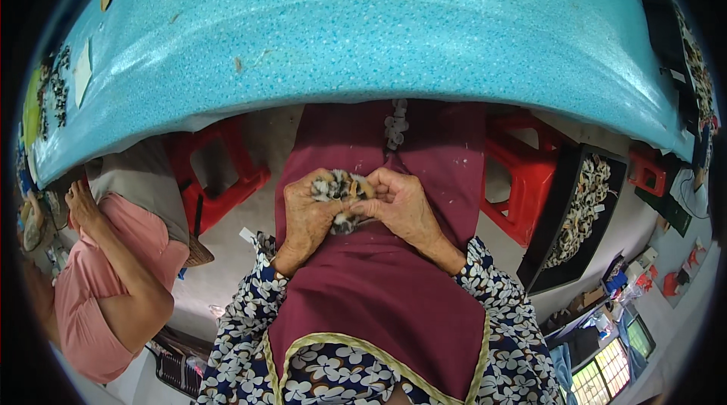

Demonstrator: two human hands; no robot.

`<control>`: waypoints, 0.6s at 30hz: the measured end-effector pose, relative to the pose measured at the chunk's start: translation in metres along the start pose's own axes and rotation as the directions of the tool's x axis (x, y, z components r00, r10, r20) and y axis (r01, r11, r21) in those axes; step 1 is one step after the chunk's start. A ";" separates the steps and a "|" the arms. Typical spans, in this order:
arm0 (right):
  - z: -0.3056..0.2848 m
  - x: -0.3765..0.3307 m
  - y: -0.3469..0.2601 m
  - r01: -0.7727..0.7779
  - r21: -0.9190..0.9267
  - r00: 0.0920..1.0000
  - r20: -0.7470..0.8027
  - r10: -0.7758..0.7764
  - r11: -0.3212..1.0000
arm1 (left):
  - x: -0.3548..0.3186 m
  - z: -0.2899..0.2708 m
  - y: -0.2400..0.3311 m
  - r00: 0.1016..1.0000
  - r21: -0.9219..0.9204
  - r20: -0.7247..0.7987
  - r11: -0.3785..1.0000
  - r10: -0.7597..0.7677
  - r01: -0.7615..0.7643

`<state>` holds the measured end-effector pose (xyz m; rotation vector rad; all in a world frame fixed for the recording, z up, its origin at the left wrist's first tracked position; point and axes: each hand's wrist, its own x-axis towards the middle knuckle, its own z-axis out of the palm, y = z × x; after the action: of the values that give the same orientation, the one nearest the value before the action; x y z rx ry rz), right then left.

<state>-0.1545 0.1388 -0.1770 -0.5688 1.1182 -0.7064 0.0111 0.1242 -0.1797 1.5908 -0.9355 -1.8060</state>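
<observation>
In front of the maroon apron (363, 269), both hands meet over a small furry piece (338, 185) in grey, white, black and tan. My left hand (305, 208) is closed around its left side. The right hand (405, 204) comes in from the other side, thumb and fingers pinched at the fur's right edge. A lower tuft of fur (344, 223) shows beneath the thumbs. Whether a finer part sits inside the pinch is hidden by the fingers.
A blue speckled tablecloth (379, 34) covers the table ahead. Red stools (522, 178) stand below it, beside a black tray (579, 216) of many pale and dark furry pieces. At left sits another person in a pink top (113, 276). White discs (395, 125) lie on the apron.
</observation>
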 end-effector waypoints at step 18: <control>-0.007 0.003 -0.012 0.227 0.096 0.974 -0.027 -0.225 0.969 | -0.001 0.002 0.027 0.978 -0.300 0.199 0.946 -0.064 0.123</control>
<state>-0.1625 0.1285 -0.1727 -0.6128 1.0360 -0.9598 0.0081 0.1093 -0.1572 1.3055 -0.6214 -2.0796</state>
